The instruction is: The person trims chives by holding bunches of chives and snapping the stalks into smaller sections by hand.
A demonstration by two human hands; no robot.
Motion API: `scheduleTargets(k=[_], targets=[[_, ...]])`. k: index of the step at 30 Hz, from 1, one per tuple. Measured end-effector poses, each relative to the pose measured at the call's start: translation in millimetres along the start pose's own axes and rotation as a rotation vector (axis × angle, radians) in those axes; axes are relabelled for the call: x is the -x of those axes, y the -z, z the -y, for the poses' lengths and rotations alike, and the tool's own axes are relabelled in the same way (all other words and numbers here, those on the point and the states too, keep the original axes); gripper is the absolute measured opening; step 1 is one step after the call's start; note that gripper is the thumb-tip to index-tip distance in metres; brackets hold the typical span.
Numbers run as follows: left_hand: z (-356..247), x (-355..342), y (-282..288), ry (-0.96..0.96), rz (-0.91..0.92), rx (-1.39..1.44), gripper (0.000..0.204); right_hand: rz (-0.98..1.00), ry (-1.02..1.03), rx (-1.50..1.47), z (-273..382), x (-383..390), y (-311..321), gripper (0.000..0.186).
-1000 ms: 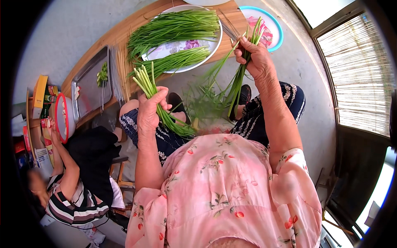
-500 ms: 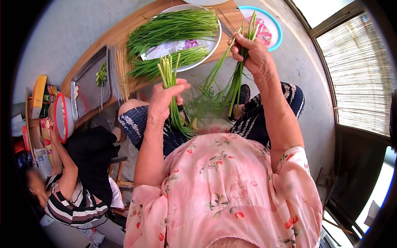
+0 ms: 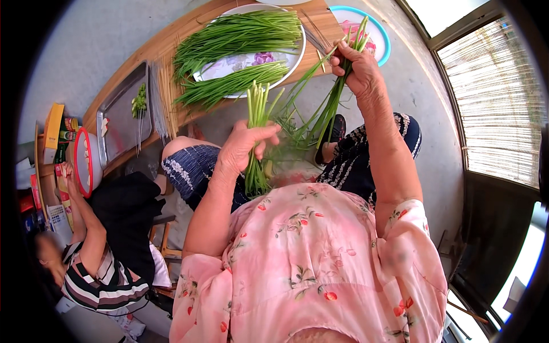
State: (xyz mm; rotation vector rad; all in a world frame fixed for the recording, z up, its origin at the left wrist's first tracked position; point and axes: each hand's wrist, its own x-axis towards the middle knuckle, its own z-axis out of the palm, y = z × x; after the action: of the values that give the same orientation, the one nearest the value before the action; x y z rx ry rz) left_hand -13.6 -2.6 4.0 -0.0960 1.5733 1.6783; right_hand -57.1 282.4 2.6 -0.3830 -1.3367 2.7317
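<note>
My left hand (image 3: 243, 147) is closed around a bunch of garlic chives (image 3: 258, 110), pale cut ends up and green leaves hanging toward my lap. Higher and to the right, my right hand (image 3: 360, 70) grips a looser bunch of garlic chives (image 3: 330, 111). Its stem ends stick up past the fingers, and the leaves trail down to the left. Some strands are pinched apart at the fingertips. Ahead, a white oval plate (image 3: 301, 57) with a floral pattern carries a large pile of chives (image 3: 240, 37) and a smaller pile (image 3: 237, 83).
The wooden table (image 3: 197, 23) holds skewers (image 3: 164, 97) and a metal tray (image 3: 123, 123) with skewered green pieces (image 3: 139, 103). A blue-rimmed basin (image 3: 386, 43) stands beyond my right hand. At left, a seated co-worker (image 3: 100, 268) reaches toward a red-rimmed bowl (image 3: 80, 163).
My left hand has moved right with its bunch, which now stands more upright. My right hand has shifted slightly right, still gripping its chives.
</note>
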Motion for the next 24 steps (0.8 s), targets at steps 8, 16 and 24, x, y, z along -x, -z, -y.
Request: scheduleTargets(k=[8,16,24], targets=[[10.7,8.1,14.0,0.083,-0.130,0.080,0.020,-0.111,0.033,0.024,14.6,-1.9,21.6,0.013],[19.7,-6.6,11.0,-0.008,-0.337,0.394,0.008,-0.177,0.241,-0.127,11.9,11.8,7.8,0.014],[11.9,-14.4,-0.8,-0.098,-0.525,0.486,0.008,-0.220,0.587,-0.179,21.5,45.1,-21.3,0.014]])
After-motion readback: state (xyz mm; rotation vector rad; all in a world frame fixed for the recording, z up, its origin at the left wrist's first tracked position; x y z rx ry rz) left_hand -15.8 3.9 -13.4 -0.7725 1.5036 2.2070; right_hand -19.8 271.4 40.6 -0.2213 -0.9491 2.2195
